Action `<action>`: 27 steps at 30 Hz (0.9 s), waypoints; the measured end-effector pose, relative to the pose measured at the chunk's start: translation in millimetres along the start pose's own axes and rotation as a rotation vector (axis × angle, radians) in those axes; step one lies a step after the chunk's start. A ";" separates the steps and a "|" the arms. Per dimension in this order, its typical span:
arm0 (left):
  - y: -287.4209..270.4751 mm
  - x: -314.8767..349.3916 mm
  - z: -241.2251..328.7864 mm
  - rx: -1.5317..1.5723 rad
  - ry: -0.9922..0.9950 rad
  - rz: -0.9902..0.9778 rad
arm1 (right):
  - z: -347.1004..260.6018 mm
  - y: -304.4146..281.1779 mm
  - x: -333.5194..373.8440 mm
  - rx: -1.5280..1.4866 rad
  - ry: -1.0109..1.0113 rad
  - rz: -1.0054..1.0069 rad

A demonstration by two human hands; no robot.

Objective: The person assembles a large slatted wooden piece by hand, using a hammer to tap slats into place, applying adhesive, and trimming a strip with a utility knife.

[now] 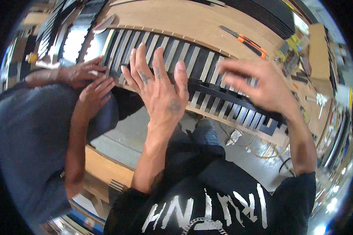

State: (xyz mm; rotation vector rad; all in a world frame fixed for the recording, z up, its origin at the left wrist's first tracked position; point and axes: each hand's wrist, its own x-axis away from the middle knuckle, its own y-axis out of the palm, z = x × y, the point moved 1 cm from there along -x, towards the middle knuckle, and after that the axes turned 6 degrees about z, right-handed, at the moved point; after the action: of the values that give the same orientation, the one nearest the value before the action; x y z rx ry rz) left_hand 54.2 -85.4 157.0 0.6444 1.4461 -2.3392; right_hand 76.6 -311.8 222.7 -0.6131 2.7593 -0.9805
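A long panel of alternating black and pale strips lies on the wooden bench in front of me. A black bar runs lengthwise across the strips. My left hand is over the panel's middle, open, its fingers spread and holding nothing; I cannot tell whether it touches the strips. Over the right part of the panel, near the black bar, is my right hand. Its fingers are smeared by motion, and whether they hold anything does not show. At the panel's left end are a co-worker's two hands.
An orange and black utility knife lies on the bench beyond the panel. Scraps and small items clutter the bench's right end, beside a cardboard piece. The co-worker stands close on my left. A cord trails below.
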 end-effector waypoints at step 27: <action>45.4 2.6 -8.7 0.038 0.022 0.506 | -8.4 -8.6 -18.7 0.305 -0.246 -0.273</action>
State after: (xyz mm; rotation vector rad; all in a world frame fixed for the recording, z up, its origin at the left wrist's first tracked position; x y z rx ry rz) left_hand 75.9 -97.6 118.0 0.9250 1.0873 -1.9682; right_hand 94.1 -305.1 234.7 -0.9982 2.2919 -1.2544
